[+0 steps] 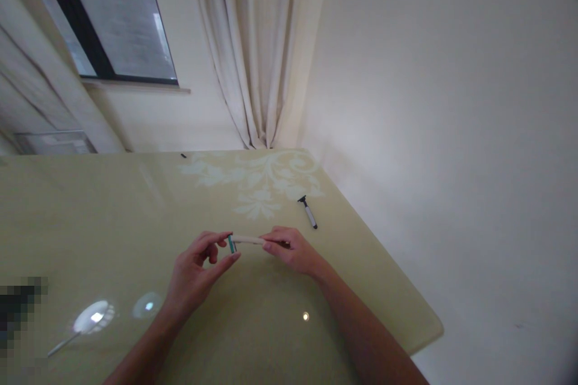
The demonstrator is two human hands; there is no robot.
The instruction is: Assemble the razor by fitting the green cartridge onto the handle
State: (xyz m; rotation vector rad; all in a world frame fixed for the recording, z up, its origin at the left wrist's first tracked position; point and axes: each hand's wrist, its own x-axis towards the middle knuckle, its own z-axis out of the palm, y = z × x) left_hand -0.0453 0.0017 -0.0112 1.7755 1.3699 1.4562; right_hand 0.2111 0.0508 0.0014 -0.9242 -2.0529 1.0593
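Between my hands, above the table, is a razor with a pale handle (248, 240) and a green-and-dark head (232, 244). My left hand (198, 267) pinches the head at its two ends between thumb and forefinger, the other fingers curled. The handle's far end sits in the closed fingers of my right hand (291, 249), which hide part of it. Just beyond my right hand, a second razor (309, 214) with a grey handle and black head lies on the table.
The glossy pale-green table (112, 210) has a white floral pattern and bright light reflections. A small dark piece (183, 156) lies near its back edge. A wall (428, 132) runs along the right side. Curtains (253, 42) and a window are behind; a pixelated dark patch is at left.
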